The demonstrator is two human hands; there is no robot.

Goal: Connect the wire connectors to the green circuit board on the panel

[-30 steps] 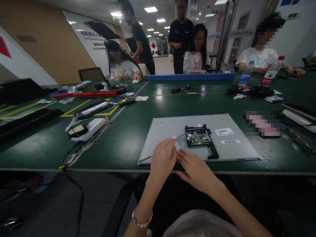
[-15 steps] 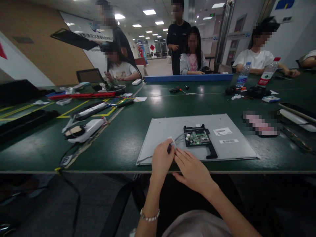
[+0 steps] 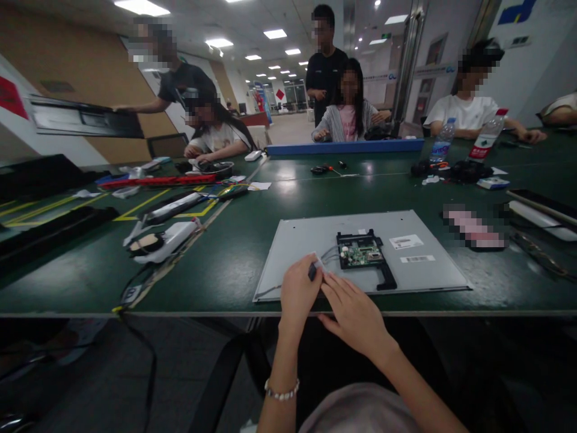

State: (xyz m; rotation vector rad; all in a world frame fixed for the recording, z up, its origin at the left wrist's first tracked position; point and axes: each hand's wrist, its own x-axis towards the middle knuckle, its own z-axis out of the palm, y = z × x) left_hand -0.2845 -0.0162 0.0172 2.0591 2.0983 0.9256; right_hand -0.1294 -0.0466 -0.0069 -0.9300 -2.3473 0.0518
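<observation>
1. We see the grey panel [image 3: 293, 246] lying flat on the green table [image 3: 225, 258], close to its near edge; its long axis runs from left to right, about along that edge.
2. On the panel, the circuit board [image 3: 360, 255] sits in a black bracket [image 3: 386, 278], whose one leg points towards us, at the right.
3. Grey cables [image 3: 331, 255] leave the board on its left side and point to our hands.
4. Our left hand [image 3: 299, 291] is over the panel's near-left part, thumb and fingers pinching a small dark piece [image 3: 312, 272]; its way of pointing is too small to tell.
5. A white piece [image 3: 319, 261] shows just beside it – slanting, partly hidden.
6. Our right hand [image 3: 354, 307] has its fingers close together, tips at the left fingers – whether they pinch anything, we cannot tell.
</observation>
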